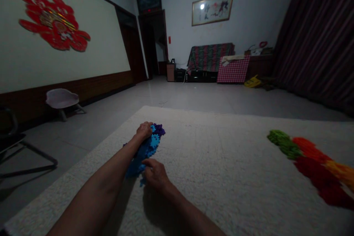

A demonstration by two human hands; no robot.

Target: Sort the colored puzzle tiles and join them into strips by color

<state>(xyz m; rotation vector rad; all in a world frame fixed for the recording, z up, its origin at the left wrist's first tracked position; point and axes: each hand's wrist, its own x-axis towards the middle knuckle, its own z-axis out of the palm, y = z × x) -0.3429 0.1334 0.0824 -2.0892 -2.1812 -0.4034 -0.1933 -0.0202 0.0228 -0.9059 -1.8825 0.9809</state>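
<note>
Small light-blue, dark-blue and purple pieces lie in a long pile on a cream carpet [215, 155], left of the middle. My left hand [145, 129] rests at the far end of the pile, over light-blue pieces [155, 140] and beside purple pieces [159, 129]; what its fingers hold, if anything, is hidden. At the near end, my right hand [156, 174] is bent with fingertips together at the edge of the dark-blue pieces [135, 167]. Whether something is pinched there is too small to tell. A few blue bits [142, 182] lie beside it.
Green [284, 143], orange [309, 148], dark red [320, 179] and yellow-orange [341, 172] piles lie on the carpet at right. A small pale chair [62, 99] and a dark metal-framed chair [27, 171] stand at left. Covered furniture [210, 58] lines the far wall.
</note>
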